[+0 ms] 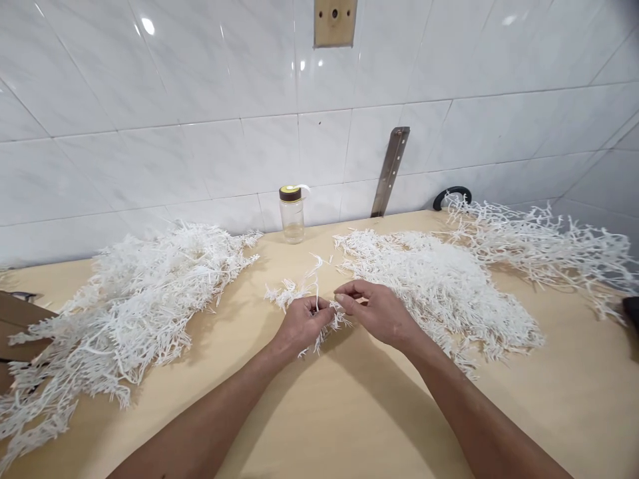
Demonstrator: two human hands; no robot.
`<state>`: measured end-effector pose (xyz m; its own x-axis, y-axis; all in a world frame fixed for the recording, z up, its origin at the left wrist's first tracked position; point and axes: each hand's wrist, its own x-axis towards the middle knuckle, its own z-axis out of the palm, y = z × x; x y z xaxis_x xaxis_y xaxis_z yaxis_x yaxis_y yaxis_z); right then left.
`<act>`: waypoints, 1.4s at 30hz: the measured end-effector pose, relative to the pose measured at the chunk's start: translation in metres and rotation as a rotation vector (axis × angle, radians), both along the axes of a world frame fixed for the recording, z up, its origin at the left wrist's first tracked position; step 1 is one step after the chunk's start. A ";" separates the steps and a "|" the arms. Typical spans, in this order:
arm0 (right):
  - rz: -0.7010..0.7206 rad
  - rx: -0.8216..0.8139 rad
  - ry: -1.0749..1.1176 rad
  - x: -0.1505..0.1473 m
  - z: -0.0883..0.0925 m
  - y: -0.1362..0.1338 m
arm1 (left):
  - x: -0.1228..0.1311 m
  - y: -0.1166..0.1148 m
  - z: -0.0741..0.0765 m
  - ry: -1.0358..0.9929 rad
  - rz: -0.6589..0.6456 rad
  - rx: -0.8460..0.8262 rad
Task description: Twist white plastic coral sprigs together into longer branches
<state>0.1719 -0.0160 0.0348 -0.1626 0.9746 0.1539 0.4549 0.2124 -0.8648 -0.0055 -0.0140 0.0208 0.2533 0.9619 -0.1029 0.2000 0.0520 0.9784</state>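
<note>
Fingers of my left hand (303, 324) are closed around a white, many-branched plastic-looking sprig (316, 281), whose thin stem rises above the thumb. Close by on the right, my right hand (383, 314) has its thumb and fingertips pinched together beside the sprig's small tips; what lies between them, if anything, is hidden. A small clump of white sprigs (284, 295) lies on the table just beyond my left hand, and more bits show beneath both hands. To the right of my right hand spreads a flat pile of short white sprigs (444, 283).
A large heap of white sprigs (154, 293) covers the table's left side. Longer, looser branches (544, 243) lie at the far right near a black ring-shaped object (452, 191). By the tiled wall stand a clear bottle (292, 219) and a leaning metal strip (391, 171).
</note>
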 end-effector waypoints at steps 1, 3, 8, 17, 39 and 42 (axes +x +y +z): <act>0.014 0.002 -0.040 -0.001 0.000 -0.001 | 0.000 0.000 0.000 0.016 -0.007 0.010; 0.024 0.016 -0.107 -0.002 -0.002 -0.001 | -0.001 0.000 -0.001 0.047 -0.022 0.029; 0.020 0.031 -0.171 -0.003 -0.003 -0.002 | -0.001 0.000 -0.002 0.091 -0.040 0.064; -0.033 -0.011 -0.305 -0.004 -0.004 -0.001 | -0.002 0.002 -0.003 0.179 0.002 0.062; -0.443 0.407 -0.504 0.018 -0.013 0.013 | -0.004 -0.001 0.005 0.134 -0.117 -0.007; -0.565 0.465 -0.413 0.035 -0.009 0.018 | -0.003 -0.001 0.006 0.123 -0.066 0.028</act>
